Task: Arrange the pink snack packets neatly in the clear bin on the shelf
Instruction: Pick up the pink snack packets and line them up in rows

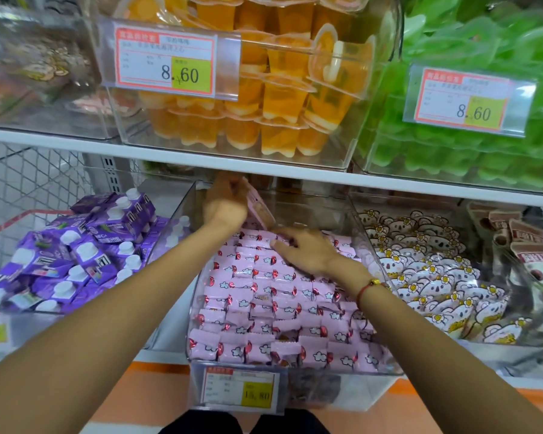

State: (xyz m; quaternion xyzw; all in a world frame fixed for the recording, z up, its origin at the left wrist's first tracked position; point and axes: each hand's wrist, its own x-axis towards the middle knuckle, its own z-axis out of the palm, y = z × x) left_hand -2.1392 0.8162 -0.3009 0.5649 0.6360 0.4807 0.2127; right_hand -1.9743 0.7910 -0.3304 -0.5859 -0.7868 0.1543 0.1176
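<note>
Shelved at centre, clear bin (pixel 182 211) holds rowed pink snack packets (pixel 264 308); left hand (pixel 224 203) at 12 o'clock grips one packet (pixel 259 208) (blurred, probably pinched), right hand (pixel 304 249) rests flat, fingers straight.

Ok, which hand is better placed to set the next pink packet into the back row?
Left. The left hand already holds a pink packet raised over the back of the clear bin. The right hand lies flat on the packed rows, holding nothing, probably steadying them.
</note>
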